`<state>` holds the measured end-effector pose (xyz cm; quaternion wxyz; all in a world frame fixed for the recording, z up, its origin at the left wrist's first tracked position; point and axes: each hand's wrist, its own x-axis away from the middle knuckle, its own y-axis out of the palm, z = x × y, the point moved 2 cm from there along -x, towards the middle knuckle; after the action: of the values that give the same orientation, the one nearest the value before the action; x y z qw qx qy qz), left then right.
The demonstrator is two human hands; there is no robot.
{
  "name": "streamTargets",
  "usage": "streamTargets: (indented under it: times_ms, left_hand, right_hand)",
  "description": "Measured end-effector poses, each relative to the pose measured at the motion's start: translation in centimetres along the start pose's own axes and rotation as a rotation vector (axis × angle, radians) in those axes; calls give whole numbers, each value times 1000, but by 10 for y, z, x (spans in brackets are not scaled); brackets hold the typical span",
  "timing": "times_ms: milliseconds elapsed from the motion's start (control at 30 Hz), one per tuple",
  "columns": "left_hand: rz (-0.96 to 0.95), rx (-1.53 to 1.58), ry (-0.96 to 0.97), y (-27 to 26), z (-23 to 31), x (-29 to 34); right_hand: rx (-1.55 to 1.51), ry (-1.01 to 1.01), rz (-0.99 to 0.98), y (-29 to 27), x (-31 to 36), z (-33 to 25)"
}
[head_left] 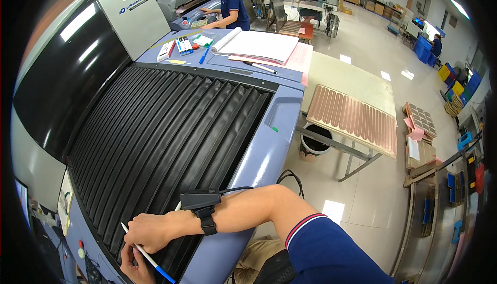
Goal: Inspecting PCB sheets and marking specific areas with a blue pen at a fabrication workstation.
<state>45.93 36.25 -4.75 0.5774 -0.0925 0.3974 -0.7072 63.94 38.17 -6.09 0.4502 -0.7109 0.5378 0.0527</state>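
Observation:
Low in the view, both of my hands are together over the black pleated bellows cover (171, 129) of a machine. A slim white pen with a blue end (148, 257) slants between them, its blue end toward the lower right. My right hand (149, 232) is closed around the upper part of the pen; its fingers are partly hidden. Just below, my left hand (135, 267) has its fingers curled against the pen's shaft. On my right wrist sits a black strapped device (201, 199) with a cable. A short white piece shows beside it; its kind is unclear.
Beyond the bellows, an open paper pad (264, 45), a marker (261, 68), small boxes (184, 45) and a blue pen (204, 55) lie on the machine top. To the right, a table holds a copper-striped panel (352, 121) above a bin (315, 142). A co-worker (234, 7) stands behind.

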Motion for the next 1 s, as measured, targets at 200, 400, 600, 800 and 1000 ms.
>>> streamTargets:
  times_ms: [200,400,600,800,1000]
  left_hand:
    - [1,4,-3,-1,0,1]
    - [0,-6,3,-1,-1,1]
    - [-3,150,68,6,-35,-7]
    - [250,154,60,-12,-29,-7]
    - [400,-1,-50,-41,-39,-15]
  right_hand:
    - [-19,2,-6,1,0,-1]
    - [-7,14,-16,1,0,0]
    - [-27,17,-16,-1,-1,2]
    - [18,-19,79,-12,-3,7]
    - [61,34,244,-43,-8,22]
